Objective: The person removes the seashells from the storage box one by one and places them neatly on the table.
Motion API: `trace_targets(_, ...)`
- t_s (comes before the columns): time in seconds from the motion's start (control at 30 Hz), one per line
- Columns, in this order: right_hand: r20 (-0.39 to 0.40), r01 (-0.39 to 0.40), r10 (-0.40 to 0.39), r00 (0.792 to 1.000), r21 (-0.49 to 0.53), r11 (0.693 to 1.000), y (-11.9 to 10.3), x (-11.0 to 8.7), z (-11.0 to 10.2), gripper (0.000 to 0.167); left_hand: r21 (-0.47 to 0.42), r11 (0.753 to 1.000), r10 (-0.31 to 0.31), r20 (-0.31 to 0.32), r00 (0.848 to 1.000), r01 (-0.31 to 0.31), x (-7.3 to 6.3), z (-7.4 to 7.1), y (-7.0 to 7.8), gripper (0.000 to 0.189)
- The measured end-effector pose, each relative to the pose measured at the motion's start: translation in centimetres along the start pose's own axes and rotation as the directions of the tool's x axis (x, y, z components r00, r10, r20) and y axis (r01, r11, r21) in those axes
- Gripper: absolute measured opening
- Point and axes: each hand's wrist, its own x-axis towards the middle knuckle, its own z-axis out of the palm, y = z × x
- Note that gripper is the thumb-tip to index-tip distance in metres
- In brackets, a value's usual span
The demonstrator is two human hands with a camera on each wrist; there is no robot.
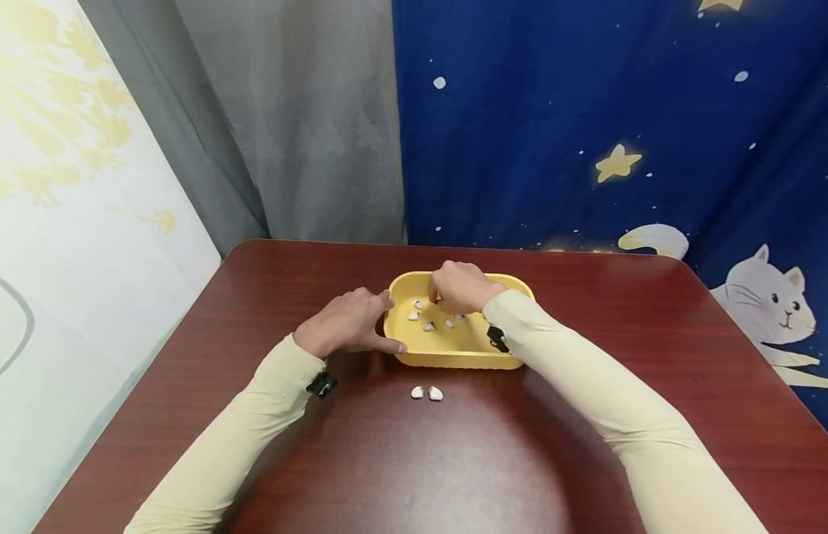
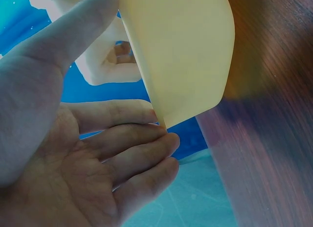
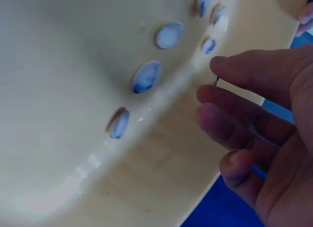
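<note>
A shallow yellow basin (image 1: 447,359) stands on the table with several small white shells (image 1: 429,326) in it, bluish-marked up close. At its left end is my left hand (image 1: 350,319), thumb and fingers spread nearly straight, touching the rim at two places. My right hand (image 1: 462,288) reaches down into the basin, fingertips bent toward the floor of it. In the right wrist view a thin dark sliver (image 3: 217,81) shows between thumb and forefinger; I cannot tell whether it is a held shell. Shells (image 3: 146,76) lie beside those fingers.
Two more shells, a left one (image 1: 417,392) and a right one (image 1: 436,394), lie side by side on the dark red wooden table (image 1: 414,460) in front of the basin. Grey and blue curtains (image 1: 520,126) hang behind the table's far edge.
</note>
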Motion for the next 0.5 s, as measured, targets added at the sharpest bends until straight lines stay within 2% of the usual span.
trace_targets(0.3, 0.014, 0.039, -0.039, 0.999, 0.008, 0.999, -0.4, -1.3, -2.1, 0.021, -0.005, 1.0, -0.006, 0.012, 1.0, 0.006, 0.0, -0.1, 0.0, 0.072)
trace_targets(0.5, -0.021, 0.077, -0.076, 0.997, 0.01, 0.997, -0.2, -2.9, -3.3, 0.018, 0.015, 1.0, -0.013, 0.022, 1.0, 0.012, 0.2, -0.1, 0.2, 0.082)
